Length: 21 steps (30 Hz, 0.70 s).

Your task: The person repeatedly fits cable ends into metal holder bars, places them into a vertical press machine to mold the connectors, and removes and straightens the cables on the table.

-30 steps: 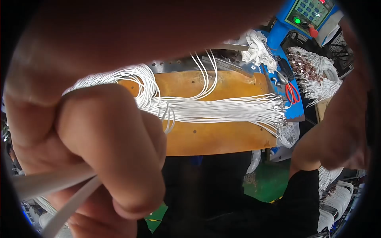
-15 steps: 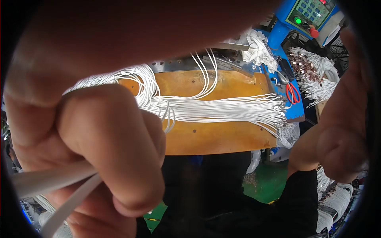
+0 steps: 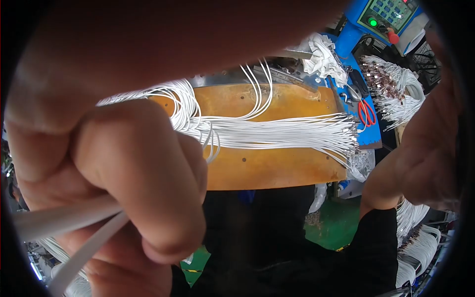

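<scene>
Very close to the camera, my left hand [image 3: 138, 168] fills the left side, its fingers curled over. Two white cable strands [image 3: 64, 218] run out of the curled fingers toward the lower left. A blurred, dark part of the hand crosses the top. My right hand [image 3: 425, 163] is raised at the right edge, close to the camera; its fingers fall in the dark rim and cannot be made out. Beyond them a bundle of white cables [image 3: 277, 132] lies along a brown board [image 3: 277, 171], looped at its left and with small metal ends at its right.
Red-handled scissors [image 3: 366, 113] and a crumpled white cloth [image 3: 324, 62] lie on the blue bench at the right. Behind stands a blue machine with a control panel [image 3: 388, 17]. More white cable bundles [image 3: 396, 91] hang at the right. Below is a green floor [image 3: 331, 225].
The view has shifted slightly, so the board and bench sit a little higher. My right hand has moved slightly at the right edge; my left hand keeps its grip on the strands.
</scene>
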Tool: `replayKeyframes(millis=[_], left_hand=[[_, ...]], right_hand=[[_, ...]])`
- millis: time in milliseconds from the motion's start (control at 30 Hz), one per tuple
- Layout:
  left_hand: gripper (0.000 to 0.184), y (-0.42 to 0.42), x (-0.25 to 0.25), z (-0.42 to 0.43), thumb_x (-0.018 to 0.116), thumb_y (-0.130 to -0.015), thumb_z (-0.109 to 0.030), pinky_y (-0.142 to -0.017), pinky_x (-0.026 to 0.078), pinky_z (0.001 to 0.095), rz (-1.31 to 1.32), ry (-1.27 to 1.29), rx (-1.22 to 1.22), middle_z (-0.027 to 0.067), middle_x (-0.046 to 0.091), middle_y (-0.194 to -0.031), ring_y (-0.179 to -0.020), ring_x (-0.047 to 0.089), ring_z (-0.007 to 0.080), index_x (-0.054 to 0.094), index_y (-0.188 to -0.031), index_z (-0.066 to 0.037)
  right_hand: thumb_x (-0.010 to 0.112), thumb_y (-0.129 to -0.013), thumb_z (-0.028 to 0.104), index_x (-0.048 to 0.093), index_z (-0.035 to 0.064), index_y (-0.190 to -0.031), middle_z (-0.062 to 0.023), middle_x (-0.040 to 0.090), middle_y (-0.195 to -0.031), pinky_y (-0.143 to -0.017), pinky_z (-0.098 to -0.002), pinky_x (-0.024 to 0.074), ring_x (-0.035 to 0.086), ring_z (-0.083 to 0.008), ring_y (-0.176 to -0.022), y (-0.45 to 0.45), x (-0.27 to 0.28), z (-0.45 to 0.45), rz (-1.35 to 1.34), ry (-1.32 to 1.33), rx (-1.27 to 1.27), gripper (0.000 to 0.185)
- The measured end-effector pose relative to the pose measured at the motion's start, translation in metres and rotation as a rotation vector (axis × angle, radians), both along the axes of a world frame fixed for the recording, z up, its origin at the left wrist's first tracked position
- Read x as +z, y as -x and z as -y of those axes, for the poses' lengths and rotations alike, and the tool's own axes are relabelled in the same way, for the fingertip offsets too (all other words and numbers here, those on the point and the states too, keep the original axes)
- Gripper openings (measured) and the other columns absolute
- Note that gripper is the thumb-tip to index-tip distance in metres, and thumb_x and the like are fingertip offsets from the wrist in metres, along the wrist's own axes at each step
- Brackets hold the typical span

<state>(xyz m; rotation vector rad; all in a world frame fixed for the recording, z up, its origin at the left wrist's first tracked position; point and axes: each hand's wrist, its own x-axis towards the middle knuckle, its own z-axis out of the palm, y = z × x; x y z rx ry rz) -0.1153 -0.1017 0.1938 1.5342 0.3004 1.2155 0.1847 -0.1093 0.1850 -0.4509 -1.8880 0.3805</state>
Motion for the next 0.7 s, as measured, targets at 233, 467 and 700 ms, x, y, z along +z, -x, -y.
replayKeyframes(millis=[233,467,700], left_hand=[[0.068,-0.017,-0.033,-0.023,0.063,-0.095,-0.032,-0.036,0.02,0.0188,0.059,0.588,-0.213,-0.0036,0.041,-0.066,-0.045,0.031,0.0022,0.031,-0.144,0.003],[0.024,-0.095,-0.138,-0.022,0.048,-0.103,-0.026,-0.042,0.034,0.0236,-0.245,0.898,-0.525,-0.0016,0.047,-0.069,-0.05,0.042,0.006,0.051,-0.113,-0.005],[0.026,-0.108,-0.143,-0.066,0.044,-0.104,-0.023,-0.044,0.044,0.027,-0.472,0.617,-0.356,0.0028,0.054,-0.068,-0.05,0.05,0.0096,0.054,-0.103,0.001]], right_hand=[[0.046,-0.098,0.031,0.048,-0.0012,-0.137,-0.0161,0.06,-0.128,-0.103,-0.0408,0.0447,0.058,-0.0257,-0.117,-0.003,-0.012,-0.018,0.139,-0.124,-0.374,0.051],[0.045,-0.101,0.032,0.049,-0.0025,-0.136,-0.0138,0.062,-0.126,-0.099,-0.035,0.0448,0.059,-0.0226,-0.115,0.015,-0.103,-0.035,0.161,0.762,-0.231,0.05],[0.054,-0.096,0.018,0.058,-0.0045,-0.125,-0.0175,0.067,-0.117,-0.089,-0.0356,0.0501,0.065,-0.0223,-0.104,-0.03,-0.14,-0.082,0.362,0.692,-0.548,0.037]])
